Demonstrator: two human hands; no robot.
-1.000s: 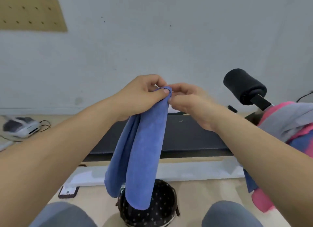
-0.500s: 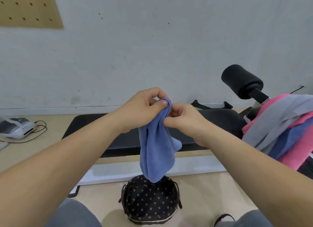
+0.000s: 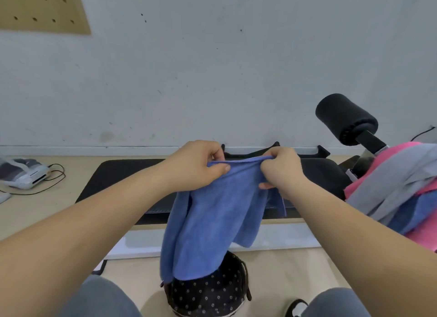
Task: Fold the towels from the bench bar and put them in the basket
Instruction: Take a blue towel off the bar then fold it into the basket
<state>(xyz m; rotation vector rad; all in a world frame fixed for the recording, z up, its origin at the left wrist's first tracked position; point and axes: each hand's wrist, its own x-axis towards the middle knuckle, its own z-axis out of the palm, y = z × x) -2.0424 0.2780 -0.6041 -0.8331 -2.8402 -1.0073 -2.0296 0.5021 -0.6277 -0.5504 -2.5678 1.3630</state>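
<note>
Both hands, left hand [image 3: 196, 167] and right hand [image 3: 282, 172], pinch the blue towel's [image 3: 212, 222] top edge above the dotted basket [image 3: 208, 295]; folding unfinished, more towels [image 3: 402, 189] wait at right.

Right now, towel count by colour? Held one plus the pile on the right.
Blue: 2, the blue microfibre towel held by both hands and one blue layer in the pile
Grey: 1, grey towel draped on top
Pink: at least 1, pink cloth; layers overlap, so the count is uncertain
Total: at least 4
</note>
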